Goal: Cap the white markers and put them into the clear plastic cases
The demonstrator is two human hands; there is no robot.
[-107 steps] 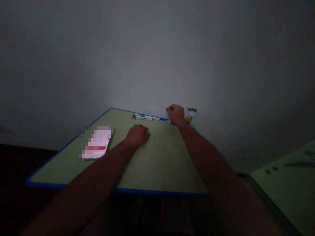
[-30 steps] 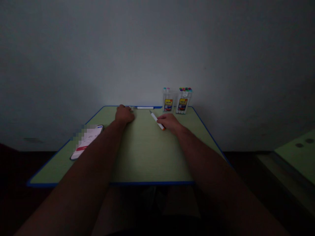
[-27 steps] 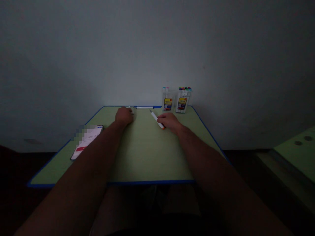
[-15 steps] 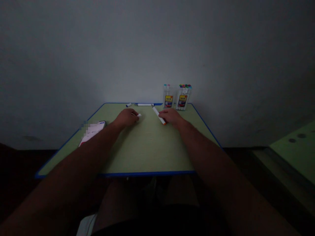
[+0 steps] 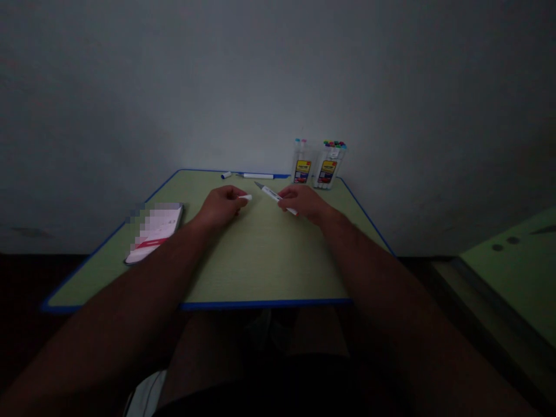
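Over the middle of the green table (image 5: 269,260), my right hand (image 5: 304,201) is closed around a white marker (image 5: 271,194). Its grey tip end is bare and points up-left, towards my left hand. My left hand (image 5: 222,204) pinches a small white marker cap (image 5: 247,197), which sticks out past the fingertips. A short gap separates cap and marker. Behind the hands, another white marker (image 5: 258,176) lies along the far edge with its tip end uncovered. A loose white-and-blue cap (image 5: 226,175) lies left of it.
Two clear marker cases stand at the back right: one case (image 5: 303,168) shows a couple of markers, the other case (image 5: 328,168) several coloured ends. A phone (image 5: 158,229) with a lit screen lies at the left. Behind the table rises a wall (image 5: 260,87).
The marker in my right hand has tilted flatter, its tip swinging left towards my left hand. The cap stays pinched in my left hand. The view has shifted slightly.
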